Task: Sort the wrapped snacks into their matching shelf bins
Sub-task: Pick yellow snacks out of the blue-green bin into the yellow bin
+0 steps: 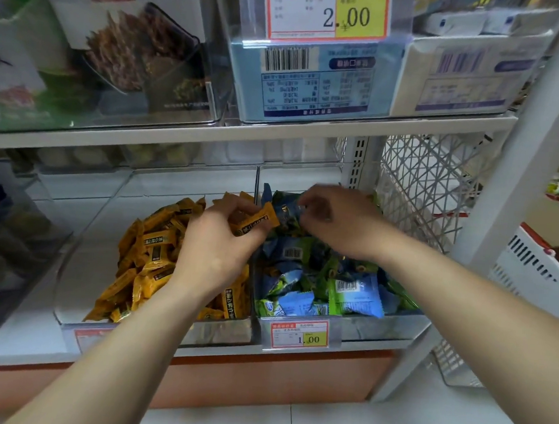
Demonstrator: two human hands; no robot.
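Observation:
Two clear bins stand side by side on the lower shelf. The left bin (77,297) holds a heap of orange wrapped snacks (149,255). The right bin (379,328) holds blue and green wrapped snacks (348,296). My left hand (216,244) hovers over the divider between the bins and grips several orange snacks (254,221), one poking out toward the right bin. My right hand (333,220) reaches into the back of the right bin and pinches a blue snack packet (285,209).
Price tags hang on the bin fronts (299,334). The upper shelf (277,132) carries clear boxes with packaged goods and a 2.00 tag (328,13). A white wire basket (422,188) and the shelf post (505,181) stand at the right. White floor tiles lie below.

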